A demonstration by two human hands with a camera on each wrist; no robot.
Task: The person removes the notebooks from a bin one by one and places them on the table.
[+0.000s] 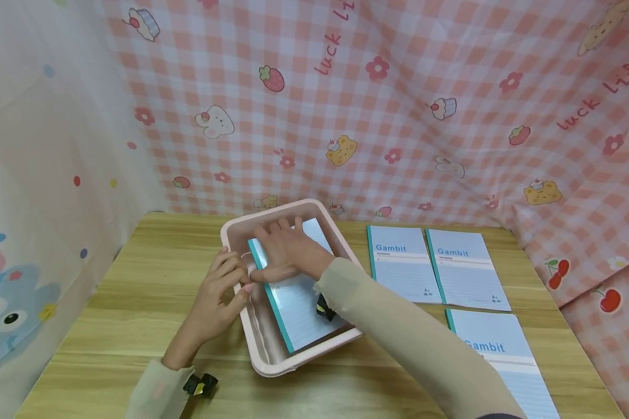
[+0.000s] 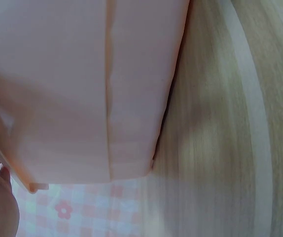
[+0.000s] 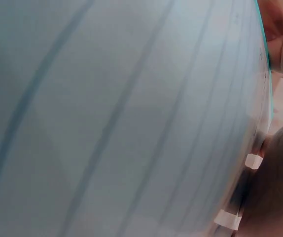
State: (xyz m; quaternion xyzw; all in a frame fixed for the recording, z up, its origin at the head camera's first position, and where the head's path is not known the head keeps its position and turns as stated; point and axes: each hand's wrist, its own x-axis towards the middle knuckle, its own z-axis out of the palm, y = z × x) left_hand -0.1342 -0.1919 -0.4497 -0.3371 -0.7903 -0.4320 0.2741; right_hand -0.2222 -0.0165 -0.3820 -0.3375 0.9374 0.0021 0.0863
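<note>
A pale pink plastic bin (image 1: 272, 368) stands on the table, turned at an angle. Inside it lies a light blue notebook (image 1: 309, 314) with a teal spine, which fills much of the right wrist view. My right hand (image 1: 288, 250) rests on the notebook's upper part, fingers spread; its palm hides most of the cover print. At the bin's left rim, my left hand (image 1: 217, 297) holds the edge with bent fingers and thumb. The bin's outer side wall (image 2: 72, 108) shows close up in the left wrist view. What lies under the notebook is hidden.
Right of the bin lie two notebooks side by side, a left one (image 1: 405, 273) and a right one (image 1: 472, 279). A third notebook (image 1: 529, 378) lies nearer, partly covered by my right sleeve (image 1: 424, 343). A checked pink cloth (image 1: 314, 116) hangs behind the wooden table (image 1: 120, 314).
</note>
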